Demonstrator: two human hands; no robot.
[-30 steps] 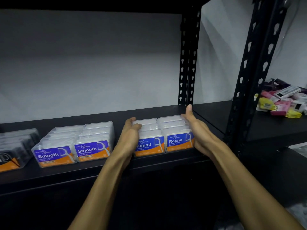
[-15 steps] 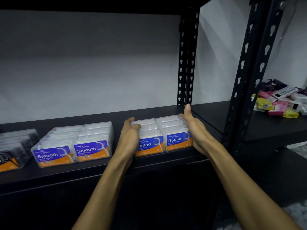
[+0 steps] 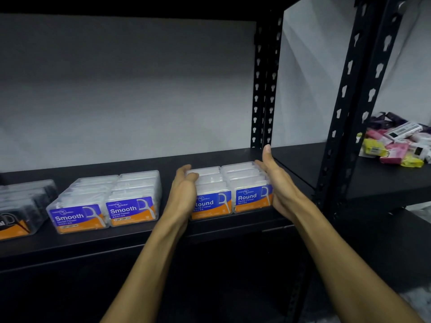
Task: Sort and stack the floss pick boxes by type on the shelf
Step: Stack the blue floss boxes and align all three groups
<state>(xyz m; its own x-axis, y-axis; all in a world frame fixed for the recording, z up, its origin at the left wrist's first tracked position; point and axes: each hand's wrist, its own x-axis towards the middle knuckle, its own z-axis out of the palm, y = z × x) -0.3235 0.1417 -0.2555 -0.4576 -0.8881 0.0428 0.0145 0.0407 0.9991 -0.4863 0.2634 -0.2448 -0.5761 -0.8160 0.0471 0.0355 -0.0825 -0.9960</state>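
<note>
Near the shelf's point(image 3: 140, 238) left front edge dark-labelled boxes point(image 3: 21, 213) are sitting, then the Smooth boxes point(image 3: 109, 201). The left hand point(image 3: 184, 194) and right hand point(image 3: 277, 183), each grip flat and fairly straight, are pressing the sides of the Round boxes point(image 3: 231, 190) at the front edge, right of middle. Uneven squeezing could be buckling the rows outward (clear lids look slippery). The black upright point(image 3: 263, 89) is crowding the right hand; loose coloured packs point(image 3: 396, 145) are lying beyond.

Dim, cool light falls from above and the right, brightest on the white back wall point(image 3: 130, 94), which fades to grey towards its top. The black shelf point(image 3: 116, 243) and everything beneath its front edge sink into near-black shadow. The wide lens bows the uprights point(image 3: 349, 108). The left edge is soft, with mild overall blur.
</note>
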